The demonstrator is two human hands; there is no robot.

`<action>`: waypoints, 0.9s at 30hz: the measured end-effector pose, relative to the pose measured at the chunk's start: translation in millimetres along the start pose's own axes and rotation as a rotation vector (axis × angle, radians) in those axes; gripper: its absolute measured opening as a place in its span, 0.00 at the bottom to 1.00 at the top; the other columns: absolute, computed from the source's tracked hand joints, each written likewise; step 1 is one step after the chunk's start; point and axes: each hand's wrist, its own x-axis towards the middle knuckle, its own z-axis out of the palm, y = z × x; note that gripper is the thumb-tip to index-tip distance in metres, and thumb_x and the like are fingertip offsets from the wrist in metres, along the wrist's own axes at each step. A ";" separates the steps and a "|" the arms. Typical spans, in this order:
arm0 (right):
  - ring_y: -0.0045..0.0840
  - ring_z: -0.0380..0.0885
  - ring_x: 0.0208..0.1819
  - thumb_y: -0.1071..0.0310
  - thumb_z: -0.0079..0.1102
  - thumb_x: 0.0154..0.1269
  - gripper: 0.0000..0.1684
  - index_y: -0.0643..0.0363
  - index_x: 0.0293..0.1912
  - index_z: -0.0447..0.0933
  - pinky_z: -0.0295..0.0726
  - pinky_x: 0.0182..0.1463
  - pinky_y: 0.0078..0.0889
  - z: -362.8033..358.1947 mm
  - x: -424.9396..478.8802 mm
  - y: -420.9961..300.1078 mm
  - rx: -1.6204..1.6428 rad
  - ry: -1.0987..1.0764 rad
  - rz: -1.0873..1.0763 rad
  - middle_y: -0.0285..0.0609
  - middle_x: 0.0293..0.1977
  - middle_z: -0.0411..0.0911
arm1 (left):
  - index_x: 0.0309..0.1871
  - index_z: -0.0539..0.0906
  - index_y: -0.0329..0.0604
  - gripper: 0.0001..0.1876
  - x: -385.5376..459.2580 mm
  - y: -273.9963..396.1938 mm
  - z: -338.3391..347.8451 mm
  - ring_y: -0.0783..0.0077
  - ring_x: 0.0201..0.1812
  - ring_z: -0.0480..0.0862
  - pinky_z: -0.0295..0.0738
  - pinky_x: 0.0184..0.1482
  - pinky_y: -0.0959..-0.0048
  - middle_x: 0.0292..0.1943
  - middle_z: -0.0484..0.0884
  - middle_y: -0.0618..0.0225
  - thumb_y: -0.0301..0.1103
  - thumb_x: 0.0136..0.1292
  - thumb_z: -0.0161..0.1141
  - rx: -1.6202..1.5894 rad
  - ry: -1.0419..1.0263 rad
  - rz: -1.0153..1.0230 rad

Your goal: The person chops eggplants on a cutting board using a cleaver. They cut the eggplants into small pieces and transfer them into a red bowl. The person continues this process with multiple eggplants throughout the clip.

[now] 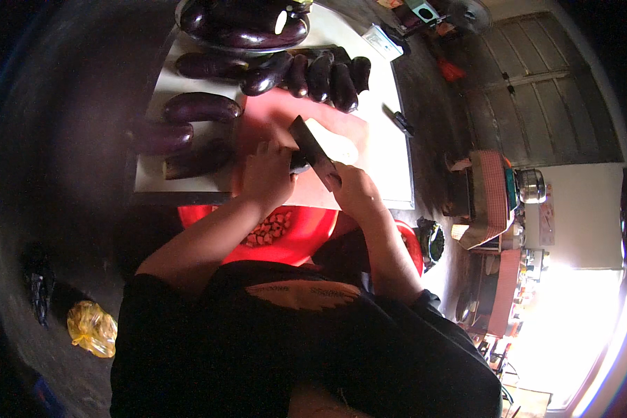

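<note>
My right hand (356,189) grips a broad-bladed kitchen knife (313,151) by its handle. The blade slants up and left over a pink cutting board (269,112). My left hand (269,175) rests on the board's near left part, its fingers against a dark eggplant piece (299,163) close to the blade; most of that piece is hidden by the hand and knife. Beyond the blade lies a pale, overexposed piece (330,143), probably eggplant flesh. Left of the board are whole eggplants, among them a purple one (204,107) and a darker one (198,160).
More eggplants (320,76) line the board's far side. Others fill a metal tray (240,50) at the back of the white table (392,183). Below its front edge stands a red basin (316,235) with diced pieces (269,230). A yellow plastic bag (93,329) is on the floor.
</note>
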 end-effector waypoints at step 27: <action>0.45 0.83 0.32 0.61 0.61 0.67 0.14 0.64 0.42 0.79 0.79 0.39 0.46 50.6 38.8 -4.3 0.003 0.191 -0.167 0.55 0.29 0.81 | 0.56 0.73 0.35 0.29 -27.7 3.7 -2.4 0.45 0.52 0.77 0.75 0.53 0.51 0.51 0.76 0.48 0.40 0.55 0.69 0.029 0.093 -0.043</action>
